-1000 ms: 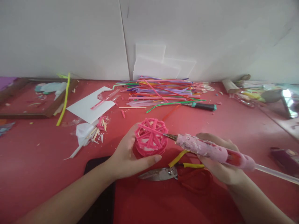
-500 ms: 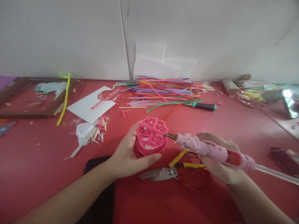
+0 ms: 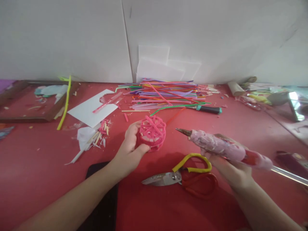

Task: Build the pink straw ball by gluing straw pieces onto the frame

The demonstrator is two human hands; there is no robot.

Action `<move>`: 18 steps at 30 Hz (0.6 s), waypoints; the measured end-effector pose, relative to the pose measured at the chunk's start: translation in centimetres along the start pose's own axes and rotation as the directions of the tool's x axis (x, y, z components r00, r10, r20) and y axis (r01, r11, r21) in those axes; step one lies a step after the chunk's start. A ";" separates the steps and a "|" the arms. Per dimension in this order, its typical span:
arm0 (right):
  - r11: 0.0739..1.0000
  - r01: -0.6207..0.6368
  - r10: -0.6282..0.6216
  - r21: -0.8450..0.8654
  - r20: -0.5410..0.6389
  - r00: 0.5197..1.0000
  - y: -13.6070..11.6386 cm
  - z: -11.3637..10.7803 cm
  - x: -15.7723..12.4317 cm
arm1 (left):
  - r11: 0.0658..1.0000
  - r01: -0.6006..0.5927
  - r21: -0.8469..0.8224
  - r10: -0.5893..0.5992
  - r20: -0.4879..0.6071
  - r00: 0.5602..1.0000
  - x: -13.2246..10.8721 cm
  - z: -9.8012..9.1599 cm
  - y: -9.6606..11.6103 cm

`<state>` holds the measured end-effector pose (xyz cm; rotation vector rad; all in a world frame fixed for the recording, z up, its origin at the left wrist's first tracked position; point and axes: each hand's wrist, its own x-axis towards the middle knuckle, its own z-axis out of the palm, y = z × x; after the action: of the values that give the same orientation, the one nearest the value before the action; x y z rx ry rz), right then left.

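Observation:
My left hand [image 3: 131, 149] is closed around the side of a small round pink basket-like piece [image 3: 153, 131] made of crossed pink strips, with gaps between them. My right hand [image 3: 231, 166] grips a pink hot glue gun [image 3: 218, 144] from below. Its dark metal nozzle points left, a short distance apart from the pink piece. A clear glue stick [image 3: 290, 175] sticks out of the gun's rear. Below, between my hands, lie scissors [image 3: 166, 178] with one yellow and one red handle.
A pile of coloured strips [image 3: 166, 93] lies by the wall, with a black-handled cutter [image 3: 209, 109] in front. White paper [image 3: 88, 112] and scraps [image 3: 98, 138] are at left, beside a brown frame [image 3: 36, 119]. A dark flat object [image 3: 103, 199] lies under my left forearm.
The glue gun's nozzle has come away from the pink piece, moving right. My left hand has shifted slightly left and up, tilting the piece.

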<state>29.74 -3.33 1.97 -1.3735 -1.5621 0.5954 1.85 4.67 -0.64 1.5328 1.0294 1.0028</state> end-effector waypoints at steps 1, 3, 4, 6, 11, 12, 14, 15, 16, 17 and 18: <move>1.000 -0.005 0.005 -0.004 -0.004 1.000 0.0 0.0 0.0 | 1.000 0.011 -0.012 -0.011 -0.059 0.998 0.1 0.1 -0.1; 1.000 -0.026 0.026 0.008 0.015 1.000 0.0 0.1 0.1 | 1.000 -0.001 -0.010 0.000 -0.146 0.989 0.3 0.2 -0.2; 0.999 -0.044 0.044 0.021 0.025 0.999 0.0 0.1 0.2 | 1.000 -0.016 0.012 0.018 -0.177 0.984 0.3 0.3 -0.1; 0.995 -0.081 0.079 0.054 0.043 0.996 0.0 0.3 0.3 | 0.993 -0.033 0.110 0.057 -0.223 0.973 0.3 0.4 0.1; 0.979 -0.178 0.184 0.097 -0.056 0.981 -0.2 1.3 -0.1 | 0.939 0.041 0.341 0.042 -0.233 0.972 0.4 0.9 0.9; 0.977 -0.190 0.198 0.098 -0.086 0.976 -0.2 1.4 -0.2 | 0.939 0.051 0.341 0.027 -0.222 0.975 0.5 0.9 0.9; 0.975 -0.204 0.213 0.083 -0.115 0.970 0.0 1.4 -0.3 | 0.937 0.040 0.346 0.030 -0.196 0.980 0.5 0.8 1.0; 0.977 -0.201 0.208 0.073 -0.110 0.972 0.2 1.3 -0.2 | 0.935 0.024 0.354 0.043 -0.181 0.983 0.5 0.6 1.0; 0.980 -0.189 0.194 0.065 -0.088 0.977 0.4 1.1 -0.1 | 0.931 0.006 0.364 0.058 -0.165 0.985 0.5 0.5 1.0; 0.983 -0.173 0.176 0.058 -0.057 0.983 0.6 0.9 0.0 | 0.929 -0.014 0.371 0.074 -0.149 0.986 0.5 0.4 0.9; 0.987 -0.155 0.157 0.052 -0.031 0.987 0.8 0.7 0.2 | 0.927 -0.033 0.373 0.090 -0.136 0.987 0.5 0.2 0.9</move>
<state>29.54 -2.80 1.11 -1.4704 -1.4113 0.6961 2.33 4.99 0.22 1.8247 1.3435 1.0209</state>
